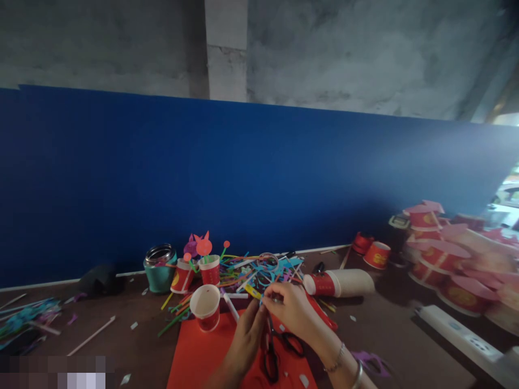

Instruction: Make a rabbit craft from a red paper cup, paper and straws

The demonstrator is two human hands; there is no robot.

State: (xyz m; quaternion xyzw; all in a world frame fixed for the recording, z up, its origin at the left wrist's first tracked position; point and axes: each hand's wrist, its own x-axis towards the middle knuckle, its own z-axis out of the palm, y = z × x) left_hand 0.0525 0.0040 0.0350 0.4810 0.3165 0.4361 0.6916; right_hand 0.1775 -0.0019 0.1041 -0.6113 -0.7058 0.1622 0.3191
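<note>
My left hand and my right hand meet fingertip to fingertip above a red paper sheet. Both are closed in a pinch on a small blue piece, mostly hidden by the fingers. Black-handled scissors lie on the sheet below the hands. Just behind the fingertips is a yellow object, partly hidden. To the left, a red and white paper cup stands upright at the sheet's far edge. A white marker-like stick lies between this cup and my left hand.
Cut straws and paper scraps are heaped behind the hands. A decorated cup and teal container stand at back left. Stacked cups lie right, near a power strip and red cup-and-paper crafts. A blue partition borders the table.
</note>
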